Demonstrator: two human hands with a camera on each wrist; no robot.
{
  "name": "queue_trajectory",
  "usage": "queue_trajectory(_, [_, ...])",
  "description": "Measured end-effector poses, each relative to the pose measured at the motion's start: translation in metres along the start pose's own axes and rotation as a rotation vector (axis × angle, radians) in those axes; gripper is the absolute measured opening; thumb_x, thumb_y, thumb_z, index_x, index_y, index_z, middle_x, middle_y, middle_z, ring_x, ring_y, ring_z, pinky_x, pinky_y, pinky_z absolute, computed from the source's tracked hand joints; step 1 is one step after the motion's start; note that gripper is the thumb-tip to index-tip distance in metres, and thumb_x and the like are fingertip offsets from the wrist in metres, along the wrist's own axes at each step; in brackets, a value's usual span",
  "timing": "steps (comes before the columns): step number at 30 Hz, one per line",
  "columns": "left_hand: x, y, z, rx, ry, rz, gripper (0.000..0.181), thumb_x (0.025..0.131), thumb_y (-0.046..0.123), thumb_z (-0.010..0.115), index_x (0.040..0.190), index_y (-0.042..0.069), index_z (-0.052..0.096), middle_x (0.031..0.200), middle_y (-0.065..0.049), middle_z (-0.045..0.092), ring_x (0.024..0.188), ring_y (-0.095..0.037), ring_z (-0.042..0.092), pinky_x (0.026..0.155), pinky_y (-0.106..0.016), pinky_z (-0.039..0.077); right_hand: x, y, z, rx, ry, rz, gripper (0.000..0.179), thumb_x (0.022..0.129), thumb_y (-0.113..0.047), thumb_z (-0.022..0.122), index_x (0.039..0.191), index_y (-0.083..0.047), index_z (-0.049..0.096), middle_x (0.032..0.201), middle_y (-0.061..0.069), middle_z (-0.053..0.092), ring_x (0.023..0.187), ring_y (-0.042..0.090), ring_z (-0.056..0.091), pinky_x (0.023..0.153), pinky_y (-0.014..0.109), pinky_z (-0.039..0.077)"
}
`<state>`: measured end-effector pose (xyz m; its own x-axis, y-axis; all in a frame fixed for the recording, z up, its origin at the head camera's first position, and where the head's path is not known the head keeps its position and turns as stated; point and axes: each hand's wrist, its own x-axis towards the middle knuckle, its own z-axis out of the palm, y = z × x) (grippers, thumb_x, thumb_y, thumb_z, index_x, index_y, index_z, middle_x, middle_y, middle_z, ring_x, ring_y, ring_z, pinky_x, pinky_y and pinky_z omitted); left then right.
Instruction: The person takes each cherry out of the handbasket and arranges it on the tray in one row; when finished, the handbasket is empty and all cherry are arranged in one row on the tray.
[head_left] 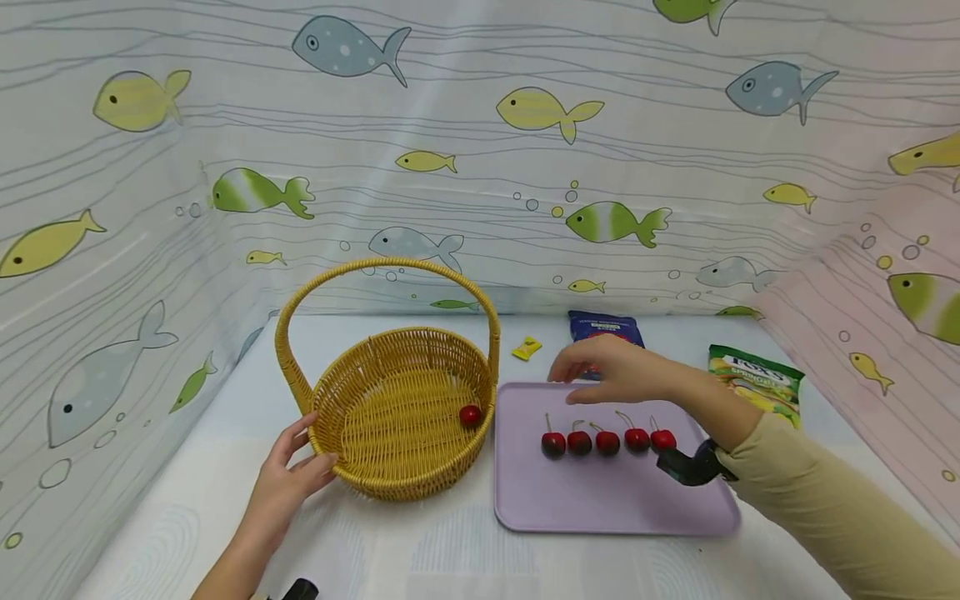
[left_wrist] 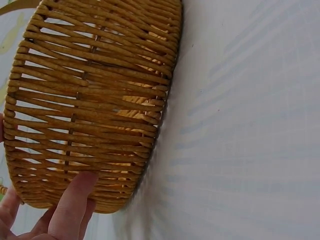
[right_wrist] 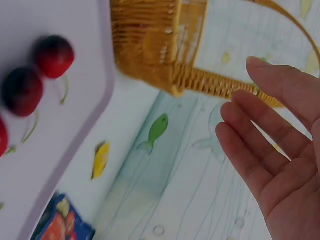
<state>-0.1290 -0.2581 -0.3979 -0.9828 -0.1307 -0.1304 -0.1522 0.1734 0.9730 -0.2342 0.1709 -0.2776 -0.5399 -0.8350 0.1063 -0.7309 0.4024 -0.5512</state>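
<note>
A round woven basket (head_left: 405, 487) with a tall arched handle stands left of centre. One red cherry (head_left: 470, 416) lies inside it, against the right wall. My left hand (head_left: 288, 479) grips the basket's left rim; in the left wrist view a fingertip (left_wrist: 84, 182) rests on the outer weave. Over the back of the lilac tray (head_left: 600, 508) hovers my right hand (head_left: 618, 369), empty, its fingers loosely bent and the thumb apart. Several dark red cherries (head_left: 607, 443) with green stems sit in a row on the tray below it.
Behind the tray lie a small yellow wrapped candy (head_left: 527, 348) and a dark blue packet (head_left: 603, 325), partly covered by the right hand. A green candy bag (head_left: 757, 379) rests at the back right, beyond the right forearm. Fish-print cloth (head_left: 480, 200) walls in the table.
</note>
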Motion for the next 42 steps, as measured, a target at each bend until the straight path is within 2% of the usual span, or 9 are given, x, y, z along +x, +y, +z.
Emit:
queue_trajectory(3, [-0.002, 0.003, 0.001, 0.0, 0.008, -0.018, 0.072, 0.088, 0.014, 0.06, 0.147, 0.012, 0.019, 0.143, -0.024, 0.018, 0.11, -0.02, 0.052, 0.08, -0.032, 0.053, 0.02, -0.01, 0.004, 0.017, -0.044, -0.024, 0.024, 0.08, -0.01, 0.073, 0.103, -0.013, 0.065, 0.096, -0.009, 0.063, 0.091, 0.008, 0.059, 0.08, 0.026, 0.052])
queue_trajectory(9, [0.0, -0.006, -0.001, -0.008, 0.012, -0.005, 0.073, 0.086, 0.017, 0.063, 0.147, 0.014, 0.021, 0.143, -0.024, 0.02, 0.103, -0.013, 0.055, 0.08, -0.033, 0.053, 0.062, -0.019, 0.019, 0.035, -0.115, -0.129, 0.024, 0.081, -0.009, 0.072, 0.103, -0.008, 0.064, 0.096, -0.005, 0.063, 0.09, 0.007, 0.059, 0.08, 0.022, 0.051])
queue_trajectory(13, [0.003, -0.011, -0.004, -0.012, 0.006, 0.017, 0.074, 0.085, 0.018, 0.064, 0.146, 0.014, 0.022, 0.141, -0.024, 0.02, 0.1, -0.009, 0.055, 0.079, -0.033, 0.054, 0.088, -0.026, 0.029, 0.028, -0.165, -0.138, 0.024, 0.081, -0.008, 0.071, 0.104, -0.008, 0.064, 0.095, -0.003, 0.063, 0.088, 0.012, 0.06, 0.078, 0.021, 0.051])
queue_trajectory(17, [0.006, -0.016, -0.005, -0.007, 0.016, 0.015, 0.074, 0.085, 0.018, 0.064, 0.146, 0.016, 0.023, 0.141, -0.022, 0.022, 0.101, -0.01, 0.055, 0.079, -0.033, 0.054, 0.113, -0.026, 0.04, -0.001, -0.223, -0.096, 0.025, 0.08, -0.008, 0.071, 0.104, -0.009, 0.063, 0.094, -0.001, 0.062, 0.086, 0.015, 0.06, 0.074, 0.019, 0.05])
queue_trajectory(21, [0.006, -0.015, -0.005, -0.003, 0.007, 0.022, 0.075, 0.085, 0.019, 0.065, 0.146, 0.016, 0.022, 0.142, -0.024, 0.021, 0.102, -0.011, 0.055, 0.079, -0.033, 0.054, 0.133, -0.025, 0.053, -0.028, -0.308, 0.007, 0.029, 0.081, -0.008, 0.071, 0.108, -0.011, 0.062, 0.097, 0.003, 0.061, 0.088, 0.015, 0.06, 0.073, 0.02, 0.049])
queue_trajectory(30, [0.001, -0.007, -0.001, -0.014, -0.006, 0.044, 0.073, 0.085, 0.019, 0.065, 0.146, 0.014, 0.023, 0.141, -0.024, 0.021, 0.102, -0.01, 0.054, 0.079, -0.032, 0.054, 0.157, -0.022, 0.076, -0.186, -0.53, 0.204, 0.039, 0.08, -0.005, 0.071, 0.117, -0.011, 0.059, 0.108, 0.011, 0.058, 0.091, 0.016, 0.051, 0.065, 0.025, 0.046])
queue_trajectory(36, [-0.005, 0.005, 0.004, -0.018, 0.009, 0.004, 0.069, 0.087, 0.01, 0.059, 0.146, 0.012, 0.022, 0.142, -0.021, 0.022, 0.114, -0.029, 0.048, 0.081, -0.031, 0.053, 0.167, -0.02, 0.089, -0.271, -0.628, 0.246, 0.04, 0.082, -0.004, 0.069, 0.119, -0.011, 0.056, 0.109, 0.007, 0.055, 0.091, 0.014, 0.049, 0.066, 0.025, 0.045])
queue_trajectory(38, [-0.006, 0.006, 0.004, -0.019, 0.006, 0.007, 0.069, 0.088, 0.009, 0.059, 0.146, 0.011, 0.021, 0.141, -0.022, 0.021, 0.116, -0.033, 0.047, 0.081, -0.031, 0.053, 0.17, -0.021, 0.091, -0.205, -0.619, 0.237, 0.041, 0.082, -0.004, 0.069, 0.121, -0.012, 0.056, 0.115, 0.006, 0.054, 0.1, 0.015, 0.05, 0.071, 0.023, 0.046])
queue_trajectory(42, [-0.004, 0.002, 0.002, -0.029, -0.001, 0.034, 0.07, 0.088, 0.012, 0.061, 0.146, 0.011, 0.022, 0.141, -0.024, 0.02, 0.112, -0.027, 0.051, 0.08, -0.032, 0.053, 0.18, -0.027, 0.088, 0.086, -0.532, 0.176, 0.041, 0.084, -0.001, 0.066, 0.122, -0.012, 0.055, 0.127, 0.012, 0.048, 0.116, 0.024, 0.048, 0.082, 0.021, 0.047])
